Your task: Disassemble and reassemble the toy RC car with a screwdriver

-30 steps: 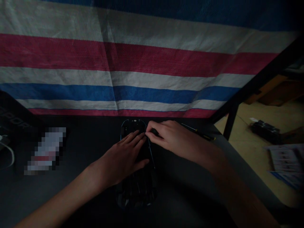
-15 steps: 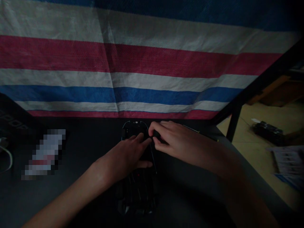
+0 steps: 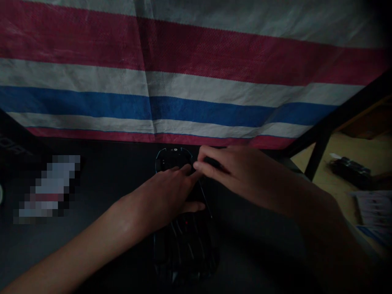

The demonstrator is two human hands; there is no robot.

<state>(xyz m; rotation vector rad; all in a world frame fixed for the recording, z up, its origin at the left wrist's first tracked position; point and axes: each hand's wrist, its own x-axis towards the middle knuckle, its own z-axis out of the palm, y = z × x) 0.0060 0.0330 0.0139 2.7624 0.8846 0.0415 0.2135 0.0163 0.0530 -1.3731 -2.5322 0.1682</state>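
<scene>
A long black device (image 3: 186,249) with ribbed panels, thin light edges and a small red light lies on the dark table. My left hand (image 3: 167,196) rests palm down across its middle, fingers spread and thumb stretched to the right. Close to those fingertips, my right hand (image 3: 226,167) is pinched around a dark object (image 3: 212,162) at the device's right edge. The object's shape is mostly hidden by my fingers and the dim light.
A striped red, white and blue sheet (image 3: 183,110) hangs behind the dark table (image 3: 116,157). A blurred-out pale item (image 3: 53,183) lies left. Beyond the right edge, a black object (image 3: 350,171) and printed papers (image 3: 375,208) sit on the yellowish floor.
The view has tilted down and shifted slightly. My right hand has moved a little right and turned, its fingers still pinched. My left hand stays on the device.
</scene>
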